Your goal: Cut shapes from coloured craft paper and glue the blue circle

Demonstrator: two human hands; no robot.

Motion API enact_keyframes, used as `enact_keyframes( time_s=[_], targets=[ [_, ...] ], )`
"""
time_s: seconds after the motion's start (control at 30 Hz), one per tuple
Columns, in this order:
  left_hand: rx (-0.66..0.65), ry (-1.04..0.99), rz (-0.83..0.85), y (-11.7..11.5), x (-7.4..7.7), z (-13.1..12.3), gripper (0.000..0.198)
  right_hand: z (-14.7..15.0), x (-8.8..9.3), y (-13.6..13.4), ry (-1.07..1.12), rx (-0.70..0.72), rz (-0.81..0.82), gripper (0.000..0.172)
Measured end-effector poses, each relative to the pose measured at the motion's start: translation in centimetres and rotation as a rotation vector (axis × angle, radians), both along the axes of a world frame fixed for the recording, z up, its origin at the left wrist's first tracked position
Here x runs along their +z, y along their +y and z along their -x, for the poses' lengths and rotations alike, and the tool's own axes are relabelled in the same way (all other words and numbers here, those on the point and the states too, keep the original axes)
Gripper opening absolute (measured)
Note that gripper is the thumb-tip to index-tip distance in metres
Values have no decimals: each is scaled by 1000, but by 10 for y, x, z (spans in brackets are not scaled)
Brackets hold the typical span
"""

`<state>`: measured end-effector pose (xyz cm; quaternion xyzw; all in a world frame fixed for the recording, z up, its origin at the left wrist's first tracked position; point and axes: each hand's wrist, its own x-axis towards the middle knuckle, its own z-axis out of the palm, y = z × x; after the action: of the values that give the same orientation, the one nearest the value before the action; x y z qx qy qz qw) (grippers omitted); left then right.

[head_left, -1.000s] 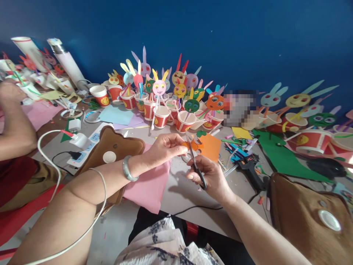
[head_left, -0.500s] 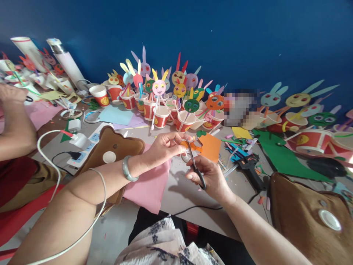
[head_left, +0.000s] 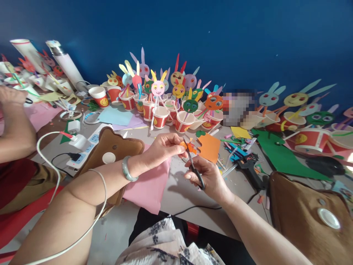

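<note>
My left hand (head_left: pixel 169 144) is closed, pinching a small orange paper piece (head_left: pixel 190 148) at its fingertips, in front of me above the worktop (head_left: pixel 176 191). My right hand (head_left: pixel 208 178) grips a pair of scissors (head_left: pixel 193 167) by the black handles, the blades pointing up and away, crossing at the small orange paper piece; I cannot tell how far apart the blades stand. Just beyond, to the right, lies an orange sheet (head_left: pixel 210 148), and farther right a black glue gun (head_left: pixel 252 171) near a green sheet (head_left: pixel 289 158). Pink paper (head_left: pixel 151 184) lies under my left wrist, which wears a bracelet (head_left: pixel 128 168), next to a brown cushion (head_left: pixel 124 147). Behind all this, paper cups (head_left: pixel 160 119) hold rabbit faces (head_left: pixel 158 88) in front of the blue wall (head_left: pixel 234 36). At far left is another person's hand (head_left: pixel 12 95).
</note>
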<state>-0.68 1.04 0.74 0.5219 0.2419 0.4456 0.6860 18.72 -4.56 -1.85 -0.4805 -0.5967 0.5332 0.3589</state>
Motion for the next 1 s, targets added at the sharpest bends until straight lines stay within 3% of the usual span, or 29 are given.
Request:
enact_keyframes(
  time_s=[0.2, 0.47, 0.57, 0.8, 0.9, 1.0],
  targets=[
    [4, -10, 15, 0, 1, 0, 24, -1, -2, 2, 78, 37, 57, 54],
    [14, 63, -27, 2, 1, 0, 21, -13, -4, 5, 300, 264, 174, 52],
    [-3, 149, -82, 6, -3, 1, 18, -17, -4, 7, 359, 288, 141, 51],
    [-202, 646, -186, 11, -25, -3, 14, -15, -3, 11, 410, -148, -174, 37],
    [-280, 739, -268, 7, -31, -5, 15, -12, -3, 10, 342, -241, -201, 38],
    [-278, 775, -302, 4, -29, -5, 9, -7, 1, 8, 282, -273, -187, 42]
  ],
)
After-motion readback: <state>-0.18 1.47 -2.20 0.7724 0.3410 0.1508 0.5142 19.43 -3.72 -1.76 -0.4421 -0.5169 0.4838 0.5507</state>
